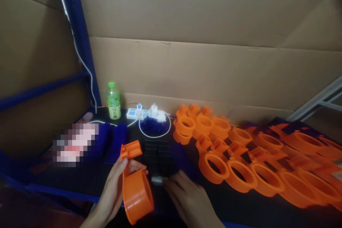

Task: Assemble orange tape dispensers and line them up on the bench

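Note:
My left hand [116, 181] is closed round the narrow neck of an orange plastic part [137, 194]. The part has a wide ring at the bottom and a small block-shaped head on top, and it is tilted. To its right, my right hand [187, 194] is low over the dark table, blurred, its fingers curled. A small pale, shiny piece [158, 180] shows at those fingertips; its kind cannot be made out. Just beyond lie several black blocks [157, 153] in rows. Many like orange parts [242, 176] stand in rows to the right.
At the back are a green-capped bottle [114, 101], a white power strip [132, 114] and a looped white cable [170, 124]. Dark blue folded pieces [119, 140] lie left of the blocks. Cardboard walls [187, 67] and a blue metal post [82, 42] bound the table.

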`<action>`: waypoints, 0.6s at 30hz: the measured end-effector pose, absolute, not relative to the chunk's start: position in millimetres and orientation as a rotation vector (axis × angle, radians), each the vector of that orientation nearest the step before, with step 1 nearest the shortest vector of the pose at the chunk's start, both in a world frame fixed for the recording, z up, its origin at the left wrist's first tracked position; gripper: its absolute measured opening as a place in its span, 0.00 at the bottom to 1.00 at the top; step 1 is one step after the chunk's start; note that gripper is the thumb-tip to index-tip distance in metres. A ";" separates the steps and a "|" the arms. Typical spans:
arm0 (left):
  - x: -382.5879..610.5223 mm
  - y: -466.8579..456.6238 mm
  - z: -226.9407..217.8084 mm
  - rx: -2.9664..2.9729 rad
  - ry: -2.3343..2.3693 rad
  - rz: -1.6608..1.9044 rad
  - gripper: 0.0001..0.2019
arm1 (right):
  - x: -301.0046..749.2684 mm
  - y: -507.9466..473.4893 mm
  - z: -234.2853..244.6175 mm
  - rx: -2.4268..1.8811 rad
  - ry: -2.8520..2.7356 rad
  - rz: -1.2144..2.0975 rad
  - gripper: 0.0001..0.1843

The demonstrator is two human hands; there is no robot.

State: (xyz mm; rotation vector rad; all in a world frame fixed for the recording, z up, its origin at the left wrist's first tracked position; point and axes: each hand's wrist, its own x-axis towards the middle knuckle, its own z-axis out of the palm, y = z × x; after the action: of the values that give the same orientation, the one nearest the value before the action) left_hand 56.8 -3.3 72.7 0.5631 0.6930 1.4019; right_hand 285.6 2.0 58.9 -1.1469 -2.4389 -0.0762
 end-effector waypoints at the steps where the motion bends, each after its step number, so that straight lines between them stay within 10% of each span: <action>1: 56.5 -3.7 71.9 0.569 0.688 1.388 0.14 | 285.7 2.6 57.8 -1.152 -2.435 -0.080 0.13; 18: 49.4 8.5 59.2 0.672 0.631 1.165 0.27 | 286.8 10.1 61.1 -1.268 -2.127 0.554 0.05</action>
State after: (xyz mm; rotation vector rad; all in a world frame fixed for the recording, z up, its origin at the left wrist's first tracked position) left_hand 49.4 8.5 59.2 0.6724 0.6308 1.1647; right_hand 286.8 10.1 61.1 -1.2676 -2.1273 0.5541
